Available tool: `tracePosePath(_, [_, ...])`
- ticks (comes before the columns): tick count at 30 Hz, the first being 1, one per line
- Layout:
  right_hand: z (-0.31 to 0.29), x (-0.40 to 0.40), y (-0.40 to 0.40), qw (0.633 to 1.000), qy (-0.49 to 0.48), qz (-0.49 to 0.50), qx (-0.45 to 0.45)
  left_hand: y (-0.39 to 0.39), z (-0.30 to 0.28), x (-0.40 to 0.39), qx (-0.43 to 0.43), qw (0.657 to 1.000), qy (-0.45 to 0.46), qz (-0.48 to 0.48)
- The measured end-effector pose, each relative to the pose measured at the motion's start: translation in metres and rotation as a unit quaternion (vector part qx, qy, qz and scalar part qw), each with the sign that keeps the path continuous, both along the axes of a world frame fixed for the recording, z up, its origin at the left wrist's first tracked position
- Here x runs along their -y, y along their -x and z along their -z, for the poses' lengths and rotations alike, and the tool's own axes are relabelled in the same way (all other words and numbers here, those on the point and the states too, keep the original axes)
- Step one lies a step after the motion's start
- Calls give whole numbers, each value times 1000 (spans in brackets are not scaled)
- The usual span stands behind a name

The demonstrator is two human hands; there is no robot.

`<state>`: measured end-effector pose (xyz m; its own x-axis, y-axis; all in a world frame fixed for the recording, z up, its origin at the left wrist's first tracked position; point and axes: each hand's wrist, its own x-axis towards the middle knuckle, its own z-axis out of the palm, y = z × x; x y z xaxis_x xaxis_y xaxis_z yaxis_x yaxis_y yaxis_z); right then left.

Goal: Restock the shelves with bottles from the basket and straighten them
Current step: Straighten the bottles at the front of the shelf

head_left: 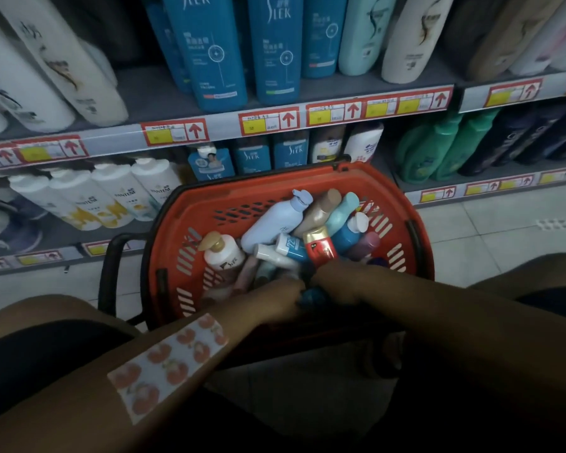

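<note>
A red shopping basket (pixel 190 207) stands on the floor in front of the shelves, filled with several bottles lying loose: a pale blue one (pixel 275 223), a beige one (pixel 321 209), a red one (pixel 321 246) and a white pump bottle (pixel 224 256). Both hands reach into the near side of the basket. My left hand (pixel 275 297) and my right hand (pixel 335 281) close together around a dark blue bottle (pixel 312 297), which is mostly hidden between them.
The upper shelf (pixel 275 120) carries tall blue bottles (pixel 219 53) and white ones. The lower shelf holds white bottles (pixel 89 197) at left and green bottles (pixel 438 148) at right. The basket's black handle (pixel 108 273) hangs left. My knees flank the basket.
</note>
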<state>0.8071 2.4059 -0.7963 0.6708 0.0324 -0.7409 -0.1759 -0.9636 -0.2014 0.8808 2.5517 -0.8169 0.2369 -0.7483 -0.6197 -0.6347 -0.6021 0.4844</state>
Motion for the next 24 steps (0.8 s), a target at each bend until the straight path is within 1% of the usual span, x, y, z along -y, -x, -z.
tracePosePath(2, [2,2,1,1000,2,1,-4,0,2,-1,-9,1000,-9,0])
tracePosePath(4, [2,3,2,1000,2,-2,-16,-1,2,-2,-14,1000,7,-16])
tracePosePath(8, [-4,15,3,998,-39,53,-26,-3,-10,1,-29,996,49,-67])
tracePosePath(10, [-12,29,3,993,-68,86,-40,-14,-27,5,-68,990,53,-110])
tracePosePath(12, [-21,46,5,985,-92,137,-52,-25,-50,6,-136,975,64,-163])
tracePosePath(15, [-29,67,11,973,-121,194,-40,-45,-76,-1,-172,964,65,-192])
tracePosePath(17, [-29,76,17,954,-165,252,-10,-59,-83,-8,-193,957,71,-204])
tracePosePath(19, [-30,81,21,906,-245,344,11,-68,-86,-15,-202,949,85,-225])
tracePosePath(20, [-32,82,23,883,-282,376,11,-70,-86,-17,-202,945,97,-239])
tracePosePath(21, [-34,82,24,870,-306,388,13,-72,-87,-18,-206,938,114,-255])
tracePosePath(24, [-41,74,26,865,-330,377,19,-70,-93,-19,-227,906,181,-309])
